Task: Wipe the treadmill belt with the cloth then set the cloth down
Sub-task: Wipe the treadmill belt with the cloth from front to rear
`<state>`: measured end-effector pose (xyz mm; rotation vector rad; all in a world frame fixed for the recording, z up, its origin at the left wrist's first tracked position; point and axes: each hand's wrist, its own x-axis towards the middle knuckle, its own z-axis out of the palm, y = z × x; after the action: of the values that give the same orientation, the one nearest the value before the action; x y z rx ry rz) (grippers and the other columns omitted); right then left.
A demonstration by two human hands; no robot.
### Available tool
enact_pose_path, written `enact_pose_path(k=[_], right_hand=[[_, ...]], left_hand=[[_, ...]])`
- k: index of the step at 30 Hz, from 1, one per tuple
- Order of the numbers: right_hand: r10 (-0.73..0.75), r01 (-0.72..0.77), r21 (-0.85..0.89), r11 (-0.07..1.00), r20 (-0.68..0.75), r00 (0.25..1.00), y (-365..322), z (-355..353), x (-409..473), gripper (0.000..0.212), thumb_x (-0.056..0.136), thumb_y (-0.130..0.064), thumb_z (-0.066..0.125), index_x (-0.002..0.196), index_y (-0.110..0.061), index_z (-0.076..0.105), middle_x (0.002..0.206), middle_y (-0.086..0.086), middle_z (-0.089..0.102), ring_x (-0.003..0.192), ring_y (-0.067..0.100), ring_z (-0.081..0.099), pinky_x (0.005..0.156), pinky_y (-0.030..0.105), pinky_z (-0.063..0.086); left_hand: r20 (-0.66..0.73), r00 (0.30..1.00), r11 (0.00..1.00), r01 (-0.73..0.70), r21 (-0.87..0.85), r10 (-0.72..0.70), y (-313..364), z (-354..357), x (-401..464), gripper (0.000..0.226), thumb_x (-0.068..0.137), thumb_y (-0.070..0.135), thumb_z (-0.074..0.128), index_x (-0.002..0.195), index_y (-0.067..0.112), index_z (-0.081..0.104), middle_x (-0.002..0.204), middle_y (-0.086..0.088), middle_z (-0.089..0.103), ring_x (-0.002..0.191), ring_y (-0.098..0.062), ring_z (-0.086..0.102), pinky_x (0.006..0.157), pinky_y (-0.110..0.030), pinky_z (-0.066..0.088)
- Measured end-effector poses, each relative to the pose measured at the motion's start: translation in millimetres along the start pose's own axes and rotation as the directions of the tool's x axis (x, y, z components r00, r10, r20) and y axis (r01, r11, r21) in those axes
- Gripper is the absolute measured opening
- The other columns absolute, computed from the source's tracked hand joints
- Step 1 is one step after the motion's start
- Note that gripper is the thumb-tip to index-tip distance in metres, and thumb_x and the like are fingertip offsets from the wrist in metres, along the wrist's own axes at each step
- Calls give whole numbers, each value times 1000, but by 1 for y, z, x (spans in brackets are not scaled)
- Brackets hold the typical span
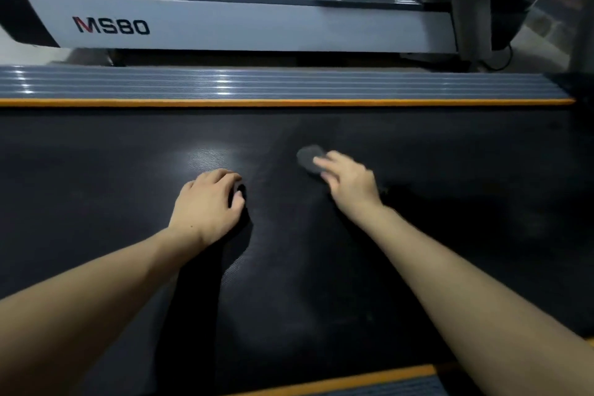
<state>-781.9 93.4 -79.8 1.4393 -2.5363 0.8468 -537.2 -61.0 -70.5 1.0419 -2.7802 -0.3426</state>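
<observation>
The black treadmill belt (96, 170) fills the middle of the head view. A small dark grey cloth (308, 157) lies bunched on the belt right of centre. My right hand (348, 180) presses on the cloth's near side with the fingers laid over it; the hand is blurred. My left hand (209, 202) rests on the belt to the left of the cloth, apart from it, fingers curled under and nothing visible in them.
A ribbed grey side rail (273, 85) with an orange edge strip (283, 102) borders the belt's far side. Beyond it stands a second treadmill (241, 26) marked MS80. Another orange strip (337, 381) runs along the near edge.
</observation>
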Motion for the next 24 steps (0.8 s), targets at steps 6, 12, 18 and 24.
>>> enact_pose_path(k=[6, 12, 18, 24], right_hand=[[-372, 339, 204, 918, 158, 914, -52, -14, -94, 31, 95, -34, 56, 123, -32, 69, 130, -4, 65, 117, 11, 60, 95, 19, 48], [-41, 39, 36, 999, 54, 998, -49, 44, 41, 32, 95, -28, 60, 123, -41, 66, 139, -10, 58, 120, 19, 60, 101, 30, 46], [-47, 45, 28, 999, 84, 995, -62, 44, 51, 30, 94, -24, 63, 122, -36, 69, 137, -8, 60, 120, 21, 60, 99, 31, 45], [-392, 366, 179, 913, 145, 908, -64, 34, -9, 31, 92, -23, 69, 121, -32, 70, 131, -9, 64, 116, 12, 63, 94, 27, 52]], left_hand=[[86, 996, 999, 12, 49, -16, -36, -24, -25, 39, 98, 42, 44, 133, 33, 59, 143, 10, 53, 134, -18, 47, 107, -42, 39], [51, 998, 999, 25, 36, -27, -46, -13, -28, 40, 93, 43, 44, 127, 37, 62, 142, 11, 55, 135, -17, 46, 107, -43, 40], [83, 995, 998, 52, 28, -54, -43, -15, -8, 51, 94, 48, 38, 143, 37, 50, 156, 7, 43, 149, -20, 33, 116, -45, 34], [158, 987, 996, 27, 87, -40, -40, -11, -8, 53, 99, 49, 36, 151, 40, 37, 164, 12, 27, 153, -15, 19, 120, -49, 23]])
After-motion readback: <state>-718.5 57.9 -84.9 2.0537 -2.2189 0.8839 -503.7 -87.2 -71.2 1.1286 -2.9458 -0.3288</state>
